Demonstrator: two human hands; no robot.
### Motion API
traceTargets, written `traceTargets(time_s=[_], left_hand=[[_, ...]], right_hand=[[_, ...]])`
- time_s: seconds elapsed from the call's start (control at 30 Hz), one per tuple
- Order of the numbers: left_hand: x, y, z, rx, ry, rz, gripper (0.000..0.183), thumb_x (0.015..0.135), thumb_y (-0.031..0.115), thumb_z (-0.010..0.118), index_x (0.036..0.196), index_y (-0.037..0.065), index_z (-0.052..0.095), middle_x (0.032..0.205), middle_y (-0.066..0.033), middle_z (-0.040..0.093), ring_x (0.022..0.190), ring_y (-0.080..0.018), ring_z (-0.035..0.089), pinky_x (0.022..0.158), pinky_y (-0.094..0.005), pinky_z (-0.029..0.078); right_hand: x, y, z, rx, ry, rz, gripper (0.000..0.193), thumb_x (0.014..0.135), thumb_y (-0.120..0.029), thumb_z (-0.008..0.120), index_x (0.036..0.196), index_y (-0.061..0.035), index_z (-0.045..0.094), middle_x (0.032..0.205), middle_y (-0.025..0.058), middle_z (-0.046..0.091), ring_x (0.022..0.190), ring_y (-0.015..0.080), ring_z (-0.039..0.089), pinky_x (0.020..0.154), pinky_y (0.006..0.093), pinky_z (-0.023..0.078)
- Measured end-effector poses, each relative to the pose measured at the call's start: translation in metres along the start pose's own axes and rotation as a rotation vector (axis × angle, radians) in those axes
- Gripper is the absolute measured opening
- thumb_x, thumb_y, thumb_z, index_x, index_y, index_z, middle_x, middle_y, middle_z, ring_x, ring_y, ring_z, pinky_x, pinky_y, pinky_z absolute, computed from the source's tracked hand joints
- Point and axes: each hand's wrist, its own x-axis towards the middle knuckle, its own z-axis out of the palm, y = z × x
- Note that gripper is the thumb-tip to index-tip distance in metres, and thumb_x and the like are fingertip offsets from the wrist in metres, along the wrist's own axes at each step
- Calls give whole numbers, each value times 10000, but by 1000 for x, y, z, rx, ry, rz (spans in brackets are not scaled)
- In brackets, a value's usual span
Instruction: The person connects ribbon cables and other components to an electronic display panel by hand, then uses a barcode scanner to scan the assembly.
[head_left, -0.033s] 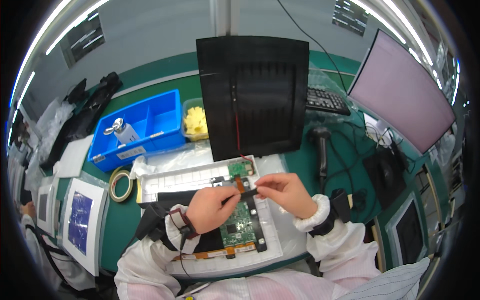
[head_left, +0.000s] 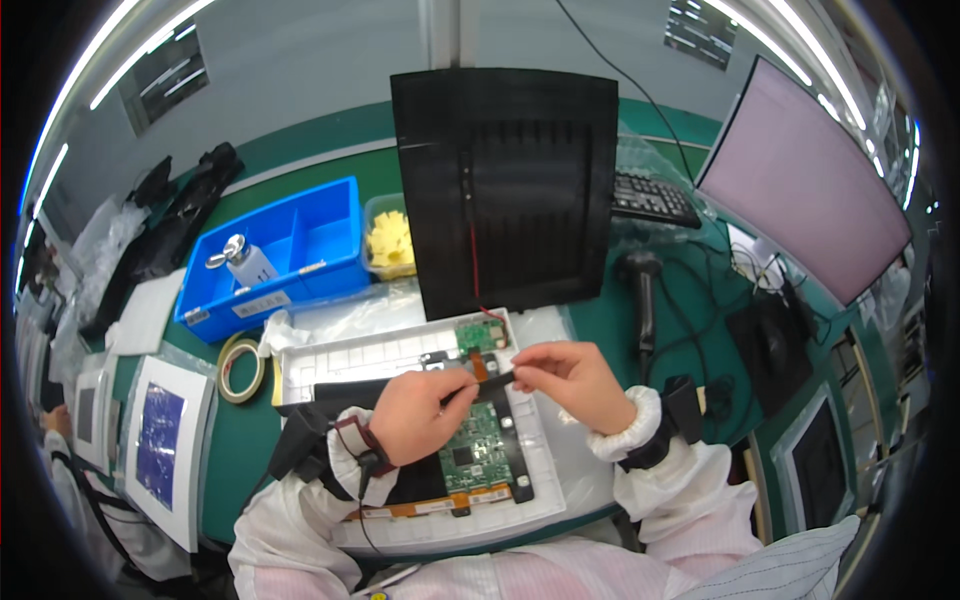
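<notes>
both hands (head_left: 425, 412) (head_left: 575, 385) seemingly pinch a black strip (head_left: 497, 377).

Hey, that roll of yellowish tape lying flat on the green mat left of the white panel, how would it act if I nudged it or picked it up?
The roll of yellowish tape lies flat on the green mat, so a nudge would probably slide it, not roll it. It is a thin open ring, so likely light and easily hooked with a finger. Stood on edge, it would probably roll.

Bright, even light falls from long ceiling strip lamps (head_left: 120, 70) that curve along the upper rim. Shadows on the green bench (head_left: 620, 330) are soft and faint. The monitor screen (head_left: 800, 180) glows pale and washed out. Fisheye distortion bends straight edges toward a dark circular border, where detail smears; the centre stays sharp.
</notes>
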Motion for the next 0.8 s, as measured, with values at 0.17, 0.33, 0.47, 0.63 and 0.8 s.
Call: traceTargets(time_s=[0.17, 0.33, 0.47, 0.63, 0.8], left_hand=[[0, -2, -2, -11, 13, 34, 83, 817, 93, 562, 816, 20, 600, 617, -137, 557, 539, -268, 567, 500, -315, 427], [-2, 1, 4, 40, -30, 163, 75, 812, 98, 559, 802, 33, 595, 631, -146, 547, 576, -310, 563, 512, -341, 434], [-3, 2, 6, 40, -61, 201, 65, 803, 89, 552, 787, 34, 583, 643, -146, 549, 597, -321, 562, 516, -360, 432], [-3, -1, 9, 34, -83, 222, 68, 803, 82, 543, 787, 25, 577, 655, -149, 555, 607, -324, 565, 523, -365, 434], [-3, -1, 10, 17, -105, 212, 78, 807, 77, 531, 783, 13, 567, 666, -155, 556, 622, -327, 563, 544, -366, 438]], right_hand=[[3, 4, -4, -174, 50, -176, 155, 813, 3, 605, 959, 56, 613, 928, 79, 628, 860, 140, 606, 747, 238, 496], [1, 4, 4, -596, -90, -547, 199, 747, -37, 663, 939, 2, 629, 908, 101, 621, 840, 211, 593, 729, 283, 479], [-4, 4, 9, -618, -150, -485, 153, 722, -41, 683, 866, -6, 641, 836, 95, 620, 775, 231, 590, 678, 297, 471], [-5, 5, 13, -588, -151, -450, 120, 725, -37, 671, 831, 2, 630, 779, 101, 606, 701, 239, 576, 616, 300, 462], [-5, 7, 13, -589, -149, -449, 101, 730, -38, 658, 811, 8, 619, 746, 104, 596, 664, 241, 562, 581, 301, 453]])
